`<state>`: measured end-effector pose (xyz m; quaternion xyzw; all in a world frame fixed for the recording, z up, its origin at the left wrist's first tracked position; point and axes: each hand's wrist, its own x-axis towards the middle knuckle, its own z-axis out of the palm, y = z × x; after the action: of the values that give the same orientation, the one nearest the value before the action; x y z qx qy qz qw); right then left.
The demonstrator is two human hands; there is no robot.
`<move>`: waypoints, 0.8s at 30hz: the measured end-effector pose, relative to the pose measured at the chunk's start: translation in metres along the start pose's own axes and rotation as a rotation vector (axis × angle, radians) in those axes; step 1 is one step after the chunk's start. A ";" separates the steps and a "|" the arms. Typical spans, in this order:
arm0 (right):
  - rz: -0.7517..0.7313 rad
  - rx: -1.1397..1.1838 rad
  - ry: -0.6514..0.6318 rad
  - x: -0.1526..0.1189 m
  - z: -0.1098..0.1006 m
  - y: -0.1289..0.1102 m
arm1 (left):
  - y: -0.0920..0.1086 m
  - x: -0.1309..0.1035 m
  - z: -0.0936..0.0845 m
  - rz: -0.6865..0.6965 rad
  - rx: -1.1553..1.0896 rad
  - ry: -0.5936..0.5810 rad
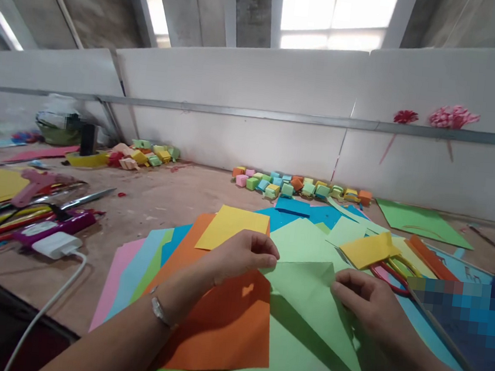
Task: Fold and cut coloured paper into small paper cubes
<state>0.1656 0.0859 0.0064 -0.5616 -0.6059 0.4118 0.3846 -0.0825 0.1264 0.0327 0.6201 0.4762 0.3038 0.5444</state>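
A folded sheet of light green paper (307, 286) is held up between my two hands, tilted over the other sheets. My left hand (251, 255) pinches its upper left corner, thumb against fingers. On its upper right edge my right hand (362, 295) grips with thumb and fingertips. An orange sheet (224, 325) lies under my left wrist, with a yellow sheet (230, 225) overlapping its top. To the right of my right hand is a pair of scissors (397, 275) with red and yellow handles, beside a folded yellow paper piece (367, 250).
Small folded paper cubes (287, 187) line the wall, with another pile (144, 154) farther left. A pink glue gun (37, 184), a purple power strip (59, 228) and a white charger (58, 245) with its cable sit at left. A green sheet (423, 221) lies at back right.
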 end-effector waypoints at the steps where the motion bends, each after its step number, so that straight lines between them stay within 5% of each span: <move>1: 0.013 0.011 0.010 0.001 0.000 0.001 | 0.000 0.000 -0.001 0.004 -0.010 0.024; 7: 0.035 0.082 0.102 0.002 0.000 0.004 | -0.001 0.003 0.003 0.017 -0.095 0.151; 24: -0.030 0.110 0.085 -0.002 0.001 -0.001 | -0.012 0.007 0.010 -0.011 -0.209 0.075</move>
<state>0.1643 0.0833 0.0073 -0.5473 -0.5739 0.4143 0.4465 -0.0744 0.1282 0.0185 0.5456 0.4655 0.3715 0.5896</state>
